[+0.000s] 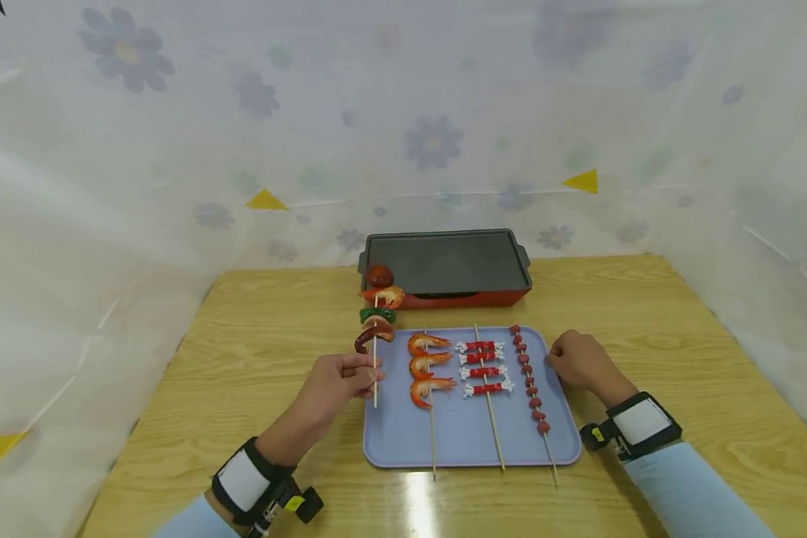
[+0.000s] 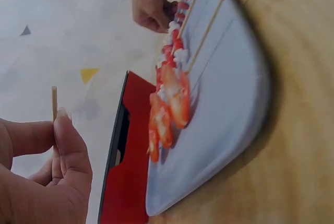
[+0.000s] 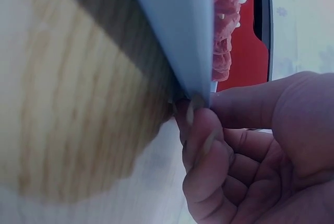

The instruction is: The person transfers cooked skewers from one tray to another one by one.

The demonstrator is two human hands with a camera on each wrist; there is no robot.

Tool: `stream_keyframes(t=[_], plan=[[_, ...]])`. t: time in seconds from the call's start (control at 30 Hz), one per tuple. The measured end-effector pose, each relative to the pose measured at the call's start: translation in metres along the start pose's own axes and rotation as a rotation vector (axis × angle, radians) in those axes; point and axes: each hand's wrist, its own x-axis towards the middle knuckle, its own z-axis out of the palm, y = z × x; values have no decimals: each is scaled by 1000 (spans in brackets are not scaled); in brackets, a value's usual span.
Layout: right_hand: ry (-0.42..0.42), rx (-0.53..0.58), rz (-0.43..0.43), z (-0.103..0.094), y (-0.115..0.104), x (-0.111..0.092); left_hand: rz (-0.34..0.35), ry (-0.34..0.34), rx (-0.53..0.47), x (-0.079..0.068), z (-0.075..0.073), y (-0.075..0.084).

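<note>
My left hand [image 1: 332,387] pinches the bare lower stick of a mixed skewer [image 1: 377,314] between thumb and fingers. Threaded on it are a shrimp, a green piece and brownish pieces, with a round brown piece at the top. It is held upright over the left edge of a pale blue tray [image 1: 460,444]. At the tray's right rim, my right hand [image 1: 581,362] grips the edge; the right wrist view shows the thumb [image 3: 250,104] and curled fingers on either side of it. On the tray lie a shrimp skewer [image 1: 430,366], a red-and-white skewer [image 1: 483,371] and a small red-piece skewer [image 1: 531,381].
A red grill box with a dark flat top [image 1: 444,261] stands just behind the tray. The wooden table [image 1: 262,321] ends at a flowered plastic sheet [image 1: 437,142] at the back and sides. Several stick ends overhang the tray's front rim.
</note>
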Motion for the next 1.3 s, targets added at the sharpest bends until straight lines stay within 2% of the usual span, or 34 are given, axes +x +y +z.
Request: stream_keyframes(t=[0.13,0.3,0.37,0.6,0.87,1.13,1.3], plan=[[11,-2,1,-1,1,0,-11,-13,-1,-17,4,-11],[-3,4,12,0,3,0,-15,-52,-28,-29,10,-31],[-7,9,18,0,3,0,-15,-65,-26,-33,12,-39],[1,15,11,2,5,0,-79,-96,-35,-37,14,-56],[1,20,11,5,6,-1,-97,-117,-11,-35,11,-60],[17,17,15,5,5,0,-92,-132,93,-30,11,-60],[25,22,6,5,5,0,-77,-126,168,-31,11,-55]])
